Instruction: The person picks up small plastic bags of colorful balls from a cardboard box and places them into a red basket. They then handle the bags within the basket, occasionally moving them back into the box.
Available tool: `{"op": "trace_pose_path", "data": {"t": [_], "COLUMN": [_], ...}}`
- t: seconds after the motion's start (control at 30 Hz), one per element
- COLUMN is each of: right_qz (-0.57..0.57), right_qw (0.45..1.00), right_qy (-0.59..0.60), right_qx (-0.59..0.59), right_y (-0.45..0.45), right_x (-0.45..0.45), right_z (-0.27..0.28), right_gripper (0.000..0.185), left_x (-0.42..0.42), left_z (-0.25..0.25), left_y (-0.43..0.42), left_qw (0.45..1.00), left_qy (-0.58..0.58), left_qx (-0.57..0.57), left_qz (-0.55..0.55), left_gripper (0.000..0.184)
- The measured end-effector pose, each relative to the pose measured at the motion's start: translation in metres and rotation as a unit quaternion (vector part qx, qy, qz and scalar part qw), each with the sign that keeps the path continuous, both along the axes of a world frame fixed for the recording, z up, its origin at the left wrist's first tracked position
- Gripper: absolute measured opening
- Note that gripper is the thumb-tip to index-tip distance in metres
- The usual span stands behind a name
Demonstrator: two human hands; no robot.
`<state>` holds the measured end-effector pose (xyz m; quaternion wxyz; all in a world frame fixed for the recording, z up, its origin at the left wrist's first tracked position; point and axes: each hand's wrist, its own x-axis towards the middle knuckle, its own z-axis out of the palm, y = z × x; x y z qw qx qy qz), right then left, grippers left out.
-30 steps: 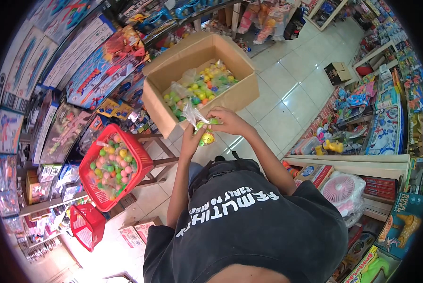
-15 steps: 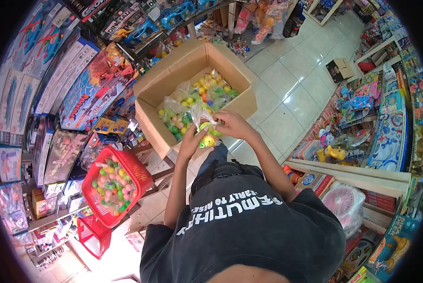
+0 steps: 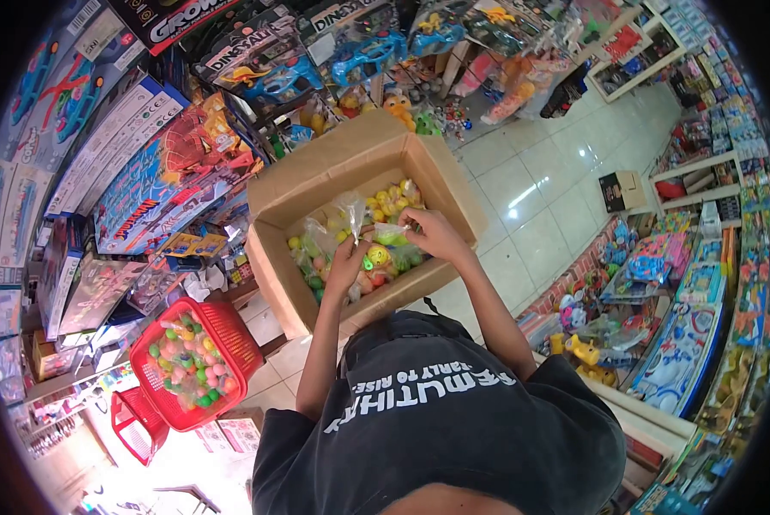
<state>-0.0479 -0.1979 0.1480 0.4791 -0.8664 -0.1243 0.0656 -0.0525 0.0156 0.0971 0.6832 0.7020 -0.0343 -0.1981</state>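
Note:
My left hand (image 3: 347,264) pinches the gathered neck of a clear plastic bag (image 3: 378,255) above an open cardboard box (image 3: 286,296). Inside the bag show a yellow ball with a printed face and something bright green. My right hand (image 3: 437,235) is closed, its fingertips gripping the plastic on the bag's other side. Beneath both hands, the box holds several clear bags of small coloured balls (image 3: 391,199), mostly yellow, green and pink. The lower part of the held bag overlaps those balls, so I cannot tell whether it touches them.
A red plastic basket (image 3: 246,336) with bagged coloured balls stands at the left, beside a smaller red basket (image 3: 141,429). Boxed toys (image 3: 175,184) crowd the left shelves, and packaged toys (image 3: 659,257) fill the right. A small cardboard box (image 3: 622,190) sits on the tiled floor (image 3: 522,176).
The view has shifted, showing more of the back shelf. My hands and the held bag have moved from the box's near edge to over its inside, and my hands are slightly farther apart.

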Motion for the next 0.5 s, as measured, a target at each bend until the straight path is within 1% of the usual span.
{"op": "trace_pose_path", "data": {"t": [0.07,0.13,0.17,0.23,0.27,0.33,0.37,0.43,0.47,0.5], "right_qz": [0.013,0.001,0.003,-0.066,-0.065,-0.103,-0.1,-0.119,-0.115,-0.13], "right_qw": [1.0,0.993,0.993,0.991,0.991,0.984,0.985,0.984,0.985,0.986], "right_qy": [-0.002,-0.088,-0.085,-0.022,-0.02,-0.049,-0.046,0.005,0.006,0.008], "right_qx": [-0.002,-0.083,-0.081,-0.117,-0.117,-0.133,-0.132,-0.131,-0.129,-0.104], "right_y": [-0.005,-0.007,-0.008,-0.007,-0.007,-0.005,-0.004,-0.003,-0.002,-0.003], "right_x": [0.019,0.036,0.044,0.061,0.068,0.083,0.089,0.105,0.113,0.121], "right_z": [-0.012,-0.023,-0.028,-0.032,-0.036,-0.047,-0.053,-0.062,-0.073,-0.093], "right_gripper": [0.016,0.015,0.015,0.014,0.014,0.018,0.018,0.019,0.019,0.019], "left_x": [0.015,0.023,0.027,0.037,0.04,0.044,0.046,0.05,0.051,0.052], "left_z": [-0.01,-0.014,-0.019,-0.028,-0.033,-0.037,-0.038,-0.044,-0.046,-0.046], "left_y": [0.0,-0.001,0.0,0.002,0.001,0.001,0.0,0.0,0.0,-0.001], "left_qw": [1.0,0.999,0.999,0.998,0.998,0.997,0.997,0.995,0.994,0.993], "left_qy": [-0.007,-0.011,-0.008,0.024,0.026,0.043,0.046,0.072,0.073,0.074], "left_qx": [0.011,0.013,0.015,0.011,0.012,0.023,0.025,0.031,0.033,0.047], "left_qz": [-0.002,0.045,0.047,0.052,0.053,0.06,0.062,0.063,0.068,0.075], "left_gripper": [0.029,0.027,0.027,0.03,0.03,0.031,0.031,0.032,0.032,0.032]}}
